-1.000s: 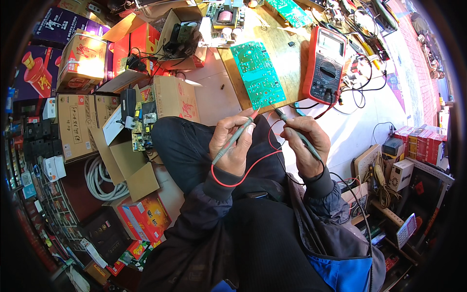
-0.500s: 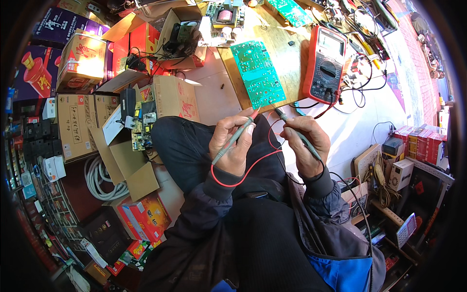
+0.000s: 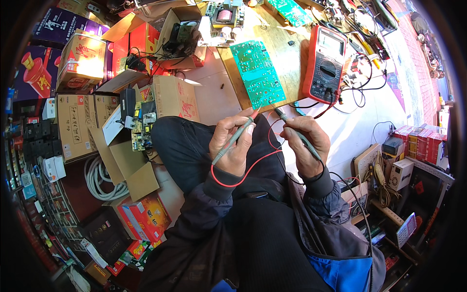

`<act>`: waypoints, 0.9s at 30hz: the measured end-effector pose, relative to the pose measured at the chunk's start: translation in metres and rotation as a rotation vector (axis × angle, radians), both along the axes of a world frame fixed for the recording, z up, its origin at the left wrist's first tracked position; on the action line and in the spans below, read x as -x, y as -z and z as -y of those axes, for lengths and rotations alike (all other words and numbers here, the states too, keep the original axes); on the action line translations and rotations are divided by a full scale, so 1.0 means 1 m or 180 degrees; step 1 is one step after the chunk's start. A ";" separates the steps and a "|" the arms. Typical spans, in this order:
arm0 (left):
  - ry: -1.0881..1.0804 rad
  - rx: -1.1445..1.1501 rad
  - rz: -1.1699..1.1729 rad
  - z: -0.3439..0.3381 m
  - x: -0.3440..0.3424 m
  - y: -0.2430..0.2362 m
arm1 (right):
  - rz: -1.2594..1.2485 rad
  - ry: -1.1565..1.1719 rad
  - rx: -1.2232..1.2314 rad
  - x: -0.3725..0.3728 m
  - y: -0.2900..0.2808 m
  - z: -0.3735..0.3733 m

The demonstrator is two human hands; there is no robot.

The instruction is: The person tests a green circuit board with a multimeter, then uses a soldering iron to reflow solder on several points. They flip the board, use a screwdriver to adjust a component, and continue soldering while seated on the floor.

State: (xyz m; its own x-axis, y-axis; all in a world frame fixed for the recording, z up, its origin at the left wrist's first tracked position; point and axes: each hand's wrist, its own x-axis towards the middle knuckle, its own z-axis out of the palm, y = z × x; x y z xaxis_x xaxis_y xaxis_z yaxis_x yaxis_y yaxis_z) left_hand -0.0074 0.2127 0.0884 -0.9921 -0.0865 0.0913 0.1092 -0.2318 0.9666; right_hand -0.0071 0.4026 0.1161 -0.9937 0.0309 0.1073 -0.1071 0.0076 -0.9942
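Pinched in my left hand [image 3: 234, 142] is a grey test probe [image 3: 232, 142] with a red tip and red lead. My right hand [image 3: 307, 143] grips a second grey test probe [image 3: 306, 142] with a black tip and dark lead. Both tips point at the near edge of a green circuit board [image 3: 258, 73], solder side up; whether they touch it I cannot tell. The board lies on a wooden board [image 3: 292, 73] just beyond my hands. To its right rests a red and black multimeter [image 3: 326, 68] with a dial and a pale display.
Open cardboard boxes [image 3: 177, 100] and a coil of white hose [image 3: 99, 180] are at the left. A bare yellowish circuit board [image 3: 143, 126] leans among them. Another green circuit board [image 3: 291, 10], cables and tools crowd the far side. Boxes and a small white calculator-like device [image 3: 406, 230] stand at the right.
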 end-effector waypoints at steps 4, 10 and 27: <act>-0.0005 0.0023 0.0031 0.000 0.000 0.000 | -0.0004 -0.0004 0.0001 0.000 0.000 0.000; 0.0004 -0.0050 0.0046 0.000 -0.001 0.000 | -0.0037 -0.0004 -0.0019 0.001 0.000 0.000; -0.0070 -0.0088 0.0163 -0.002 0.000 -0.003 | -0.0081 0.0008 -0.0098 0.002 0.002 -0.002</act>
State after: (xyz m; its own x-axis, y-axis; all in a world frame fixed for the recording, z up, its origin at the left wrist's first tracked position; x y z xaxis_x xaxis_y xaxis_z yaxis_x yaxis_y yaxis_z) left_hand -0.0074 0.2146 0.0914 -0.9932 -0.1102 0.0377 0.0651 -0.2565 0.9643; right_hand -0.0087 0.4042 0.1141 -0.9906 0.0298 0.1337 -0.1325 0.0385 -0.9904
